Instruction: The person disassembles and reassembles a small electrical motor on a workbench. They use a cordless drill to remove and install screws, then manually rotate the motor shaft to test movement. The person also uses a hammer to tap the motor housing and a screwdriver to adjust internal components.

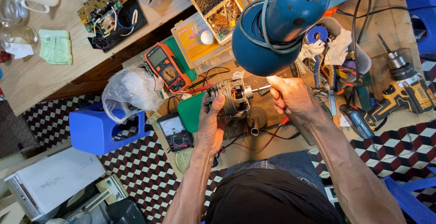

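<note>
My left hand (211, 124) grips a small grey electric motor (232, 97) from below, with copper windings showing in its open frame. The fingers of my right hand (290, 96) pinch the motor's bare steel shaft (260, 88), which sticks out to the right. Both hands hold it over a cluttered wooden bench (254, 149), just under a blue lamp shade (277, 28). Red and black wires (265, 140) trail on the bench below the motor.
An orange multimeter (166, 65) and a black analogue meter (175, 132) lie left of the motor. A yellow cordless drill (404, 87), pliers and a tub of parts sit right. A circuit board (105, 7) lies on the far table, a blue stool (97, 128) on the checkered floor.
</note>
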